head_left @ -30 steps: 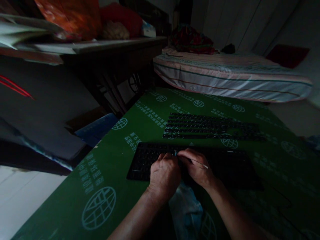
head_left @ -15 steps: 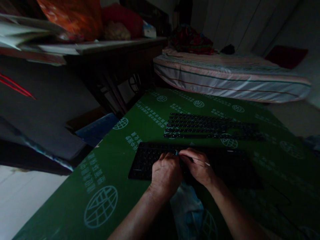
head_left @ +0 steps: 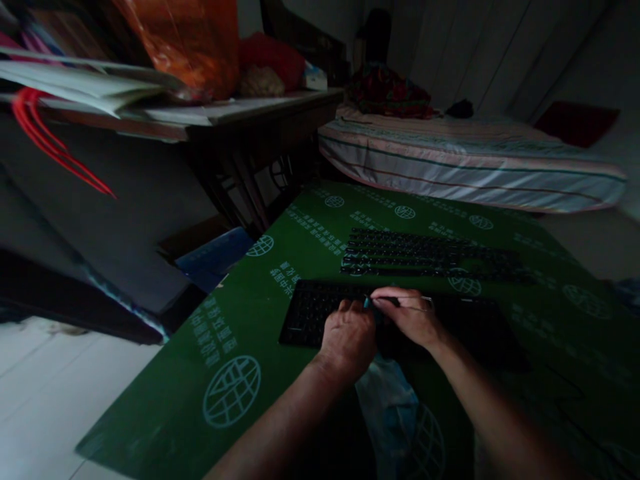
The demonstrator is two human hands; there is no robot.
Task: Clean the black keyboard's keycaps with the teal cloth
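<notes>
A black keyboard (head_left: 305,313) lies on the green table, with keys in place on its left part and a dark, bare-looking area to the right. My left hand (head_left: 350,333) is closed on a pale blue cloth (head_left: 387,393), which trails from under it toward me; a small blue tip shows at the fingertips. My right hand (head_left: 407,313) meets it above the keyboard, thumb and forefinger pinched beside that tip. What the right fingers hold is too small and dark to make out. Beyond the keyboard, loose black keycaps (head_left: 400,250) lie in rows.
The green table (head_left: 165,413) has printed globes and lettering. A thin cable (head_left: 570,393) runs at the right. Behind the table is a bed with a striped sheet (head_left: 470,160). On the left, a desk (head_left: 215,113) carries an orange bag (head_left: 200,47); red cords (head_left: 65,153) hang there.
The view has swung a little to the left, so everything sits further right. Both hands stay together over the keyboard, with the blue cloth still in the left.
</notes>
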